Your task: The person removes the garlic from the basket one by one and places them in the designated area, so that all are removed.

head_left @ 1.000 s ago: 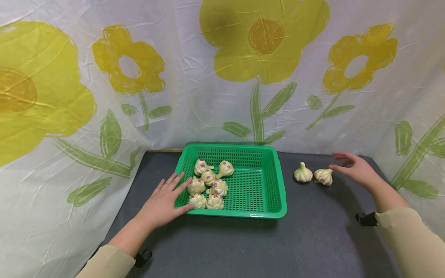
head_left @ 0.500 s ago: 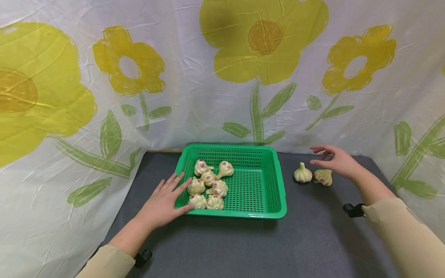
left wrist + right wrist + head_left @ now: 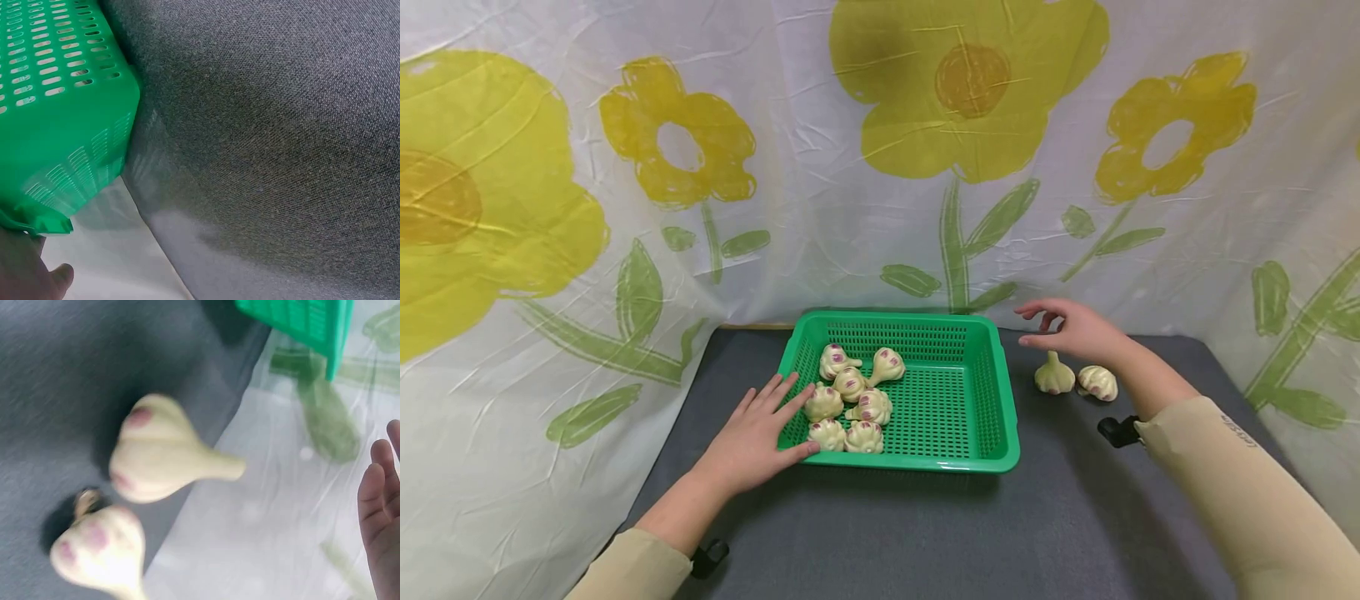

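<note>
A green plastic basket holds several garlic bulbs grouped in its left half. My left hand lies over the basket's left front corner, fingers spread and thumb at the front rim. In the left wrist view, part of that hand shows beside the basket's rim. My right hand hovers above an upright garlic bulb on the table, its fingers slightly bent and holding nothing. Right of that one lies another garlic bulb. Both bulbs show apart from the right hand in the right wrist view.
The dark grey tabletop extends in front of the basket. A white curtain painted with yellow flowers hangs behind the table and along both sides. The basket's right half shows its bare slotted floor.
My right hand has moved left, from beside the right-hand garlic bulb to over the upright one. My left hand and the basket have stayed put.
</note>
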Demonstrator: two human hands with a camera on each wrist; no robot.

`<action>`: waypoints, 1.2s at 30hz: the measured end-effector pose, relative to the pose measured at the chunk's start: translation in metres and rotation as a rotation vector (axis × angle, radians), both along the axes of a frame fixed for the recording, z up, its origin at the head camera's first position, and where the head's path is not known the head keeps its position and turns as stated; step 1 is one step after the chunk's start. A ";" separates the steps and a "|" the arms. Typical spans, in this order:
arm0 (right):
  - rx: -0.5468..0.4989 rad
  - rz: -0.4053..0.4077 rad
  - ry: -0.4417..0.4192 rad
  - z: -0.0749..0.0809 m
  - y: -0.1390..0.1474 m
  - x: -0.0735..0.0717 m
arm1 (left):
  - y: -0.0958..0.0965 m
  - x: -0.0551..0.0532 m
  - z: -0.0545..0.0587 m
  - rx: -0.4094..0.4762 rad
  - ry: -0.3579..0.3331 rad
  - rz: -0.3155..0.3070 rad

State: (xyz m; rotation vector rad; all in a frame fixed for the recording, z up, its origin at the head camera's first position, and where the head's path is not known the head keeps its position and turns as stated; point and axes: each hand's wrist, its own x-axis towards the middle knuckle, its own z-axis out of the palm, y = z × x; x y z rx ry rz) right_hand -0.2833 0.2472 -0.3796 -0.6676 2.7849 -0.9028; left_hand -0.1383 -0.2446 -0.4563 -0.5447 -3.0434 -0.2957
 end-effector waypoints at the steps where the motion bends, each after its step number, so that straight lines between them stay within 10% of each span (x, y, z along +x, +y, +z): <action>1: 0.001 0.011 0.006 0.001 -0.005 -0.001 | 0.000 0.000 0.000 0.000 0.000 0.000; 22: 0.017 0.249 -0.041 0.026 -0.122 -0.017 | -0.001 0.000 -0.003 0.018 0.021 -0.004; 36: 0.286 0.396 0.057 -0.005 -0.178 -0.026 | 0.000 0.001 -0.001 0.019 0.010 0.002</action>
